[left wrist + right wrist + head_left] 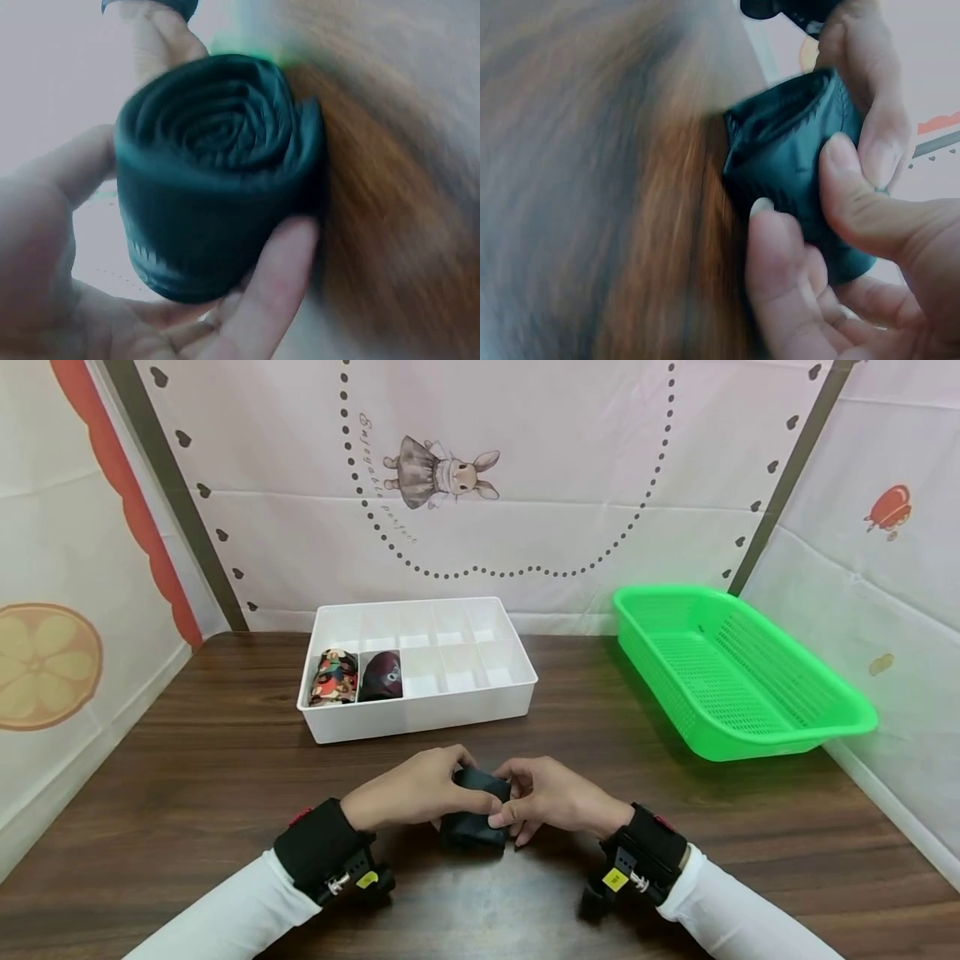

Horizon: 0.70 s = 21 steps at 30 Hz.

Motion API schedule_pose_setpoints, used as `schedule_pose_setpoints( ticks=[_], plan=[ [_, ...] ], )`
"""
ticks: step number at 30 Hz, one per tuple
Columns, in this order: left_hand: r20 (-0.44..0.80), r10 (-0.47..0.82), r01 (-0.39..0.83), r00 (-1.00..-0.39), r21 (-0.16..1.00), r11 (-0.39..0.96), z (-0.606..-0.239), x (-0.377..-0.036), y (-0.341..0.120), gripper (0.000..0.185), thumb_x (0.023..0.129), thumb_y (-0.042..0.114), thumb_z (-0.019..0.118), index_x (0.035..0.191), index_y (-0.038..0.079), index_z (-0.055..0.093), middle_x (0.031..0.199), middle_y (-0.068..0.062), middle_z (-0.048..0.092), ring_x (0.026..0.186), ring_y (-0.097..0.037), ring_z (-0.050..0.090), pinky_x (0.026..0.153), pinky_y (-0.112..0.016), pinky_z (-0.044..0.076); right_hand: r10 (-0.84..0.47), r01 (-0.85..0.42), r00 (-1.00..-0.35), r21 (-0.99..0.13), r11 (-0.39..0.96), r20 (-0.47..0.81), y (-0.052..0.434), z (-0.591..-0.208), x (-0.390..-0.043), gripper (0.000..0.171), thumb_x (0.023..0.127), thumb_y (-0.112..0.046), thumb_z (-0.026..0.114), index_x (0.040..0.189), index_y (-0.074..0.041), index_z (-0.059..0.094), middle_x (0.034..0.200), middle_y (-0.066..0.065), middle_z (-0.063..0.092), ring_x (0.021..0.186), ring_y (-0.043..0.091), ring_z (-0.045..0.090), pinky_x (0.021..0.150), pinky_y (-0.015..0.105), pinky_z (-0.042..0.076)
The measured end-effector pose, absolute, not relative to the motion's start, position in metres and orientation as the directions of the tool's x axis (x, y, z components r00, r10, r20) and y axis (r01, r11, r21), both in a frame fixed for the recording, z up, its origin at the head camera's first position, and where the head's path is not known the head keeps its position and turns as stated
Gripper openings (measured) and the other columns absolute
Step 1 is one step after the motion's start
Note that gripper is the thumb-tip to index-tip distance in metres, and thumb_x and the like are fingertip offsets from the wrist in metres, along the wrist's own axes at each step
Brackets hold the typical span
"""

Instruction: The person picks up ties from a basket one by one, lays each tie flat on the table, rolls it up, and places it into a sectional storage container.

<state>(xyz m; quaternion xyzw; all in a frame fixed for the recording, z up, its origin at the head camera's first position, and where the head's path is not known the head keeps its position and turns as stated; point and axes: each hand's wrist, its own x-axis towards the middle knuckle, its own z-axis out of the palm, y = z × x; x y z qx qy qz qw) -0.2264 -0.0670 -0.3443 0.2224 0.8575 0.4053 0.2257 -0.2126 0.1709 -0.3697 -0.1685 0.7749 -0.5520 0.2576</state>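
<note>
A rolled-up dark cloth (480,785), blackish green with a smooth sheen, sits low over the table in front of me. Its spiral end faces the left wrist view, where the rolled cloth (217,180) shows several wound layers and a loose outer edge. My left hand (423,789) grips the roll from the left, thumb across its near side. From the other side my right hand (551,797) pinches it. Up close, the right thumb (855,176) and fingers press on the cloth (795,161), beside an open fold.
Behind the hands stands a white divided box (420,714); a colourful patterned cloth roll (335,677) and a maroon one (381,677) fill two front-left compartments. A green plastic basket (750,743) is at the back right. Printed curtains (525,460) enclose the brown wooden table (202,760).
</note>
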Motion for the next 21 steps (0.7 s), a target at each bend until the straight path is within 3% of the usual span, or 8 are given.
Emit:
schedule_pose_setpoints(
  ticks=[3,6,13,18,21],
  plan=[
    [-0.163,0.482,0.193,-0.861,0.772,0.605,-0.346,-0.225,-0.062,0.07,0.087,0.052,0.082,0.13,0.001,0.059,0.096,-0.007,0.065,0.075,-0.019,0.064,0.067,-0.035,0.053,-0.558,0.069,-0.801,-0.959,0.275,-0.218,0.171,-0.371,-0.211,0.031,0.095,-0.002,0.078,0.12,0.003,0.062,0.091,0.018,0.067,0.075,0.027,0.074,0.073,0.043,0.063],
    [-0.135,0.446,0.172,-0.885,0.796,0.58,-0.346,-0.227,-0.062,0.076,0.087,0.051,0.083,0.135,-0.002,0.057,0.1,-0.006,0.068,0.088,-0.017,0.064,0.076,-0.034,0.051,-0.553,0.111,-0.805,-0.969,0.219,-0.217,0.172,-0.373,-0.211,0.024,0.097,0.0,0.075,0.114,0.005,0.059,0.096,0.02,0.069,0.08,0.029,0.076,0.078,0.043,0.063],
    [-0.252,0.459,-0.019,-0.852,0.891,0.453,-0.347,-0.237,-0.07,0.053,0.09,0.032,0.084,0.123,-0.006,0.069,0.107,-0.012,0.071,0.086,-0.019,0.067,0.07,-0.033,0.057,-0.515,0.121,-0.837,-0.981,0.154,-0.184,0.171,-0.379,-0.215,0.02,0.095,0.003,0.076,0.102,0.005,0.057,0.093,0.02,0.069,0.085,0.031,0.077,0.081,0.043,0.062],
    [-0.278,0.384,-0.101,-0.881,0.901,0.423,-0.349,-0.24,-0.07,0.065,0.089,0.037,0.085,0.133,-0.007,0.065,0.129,-0.015,0.064,0.097,-0.021,0.063,0.077,-0.032,0.056,-0.449,0.08,-0.885,-0.991,0.106,-0.119,0.167,-0.386,-0.215,0.021,0.093,0.005,0.077,0.098,0.004,0.056,0.096,0.018,0.069,0.086,0.03,0.077,0.083,0.043,0.062],
    [-0.297,0.367,-0.145,-0.882,0.911,0.387,-0.348,-0.241,-0.071,0.066,0.09,0.037,0.084,0.133,-0.008,0.063,0.13,-0.017,0.064,0.099,-0.021,0.064,0.08,-0.032,0.055,-0.411,0.049,-0.909,-0.997,0.063,-0.07,0.165,-0.389,-0.215,0.022,0.093,0.006,0.077,0.097,0.005,0.056,0.103,0.019,0.07,0.089,0.031,0.077,0.084,0.043,0.061]
  ],
)
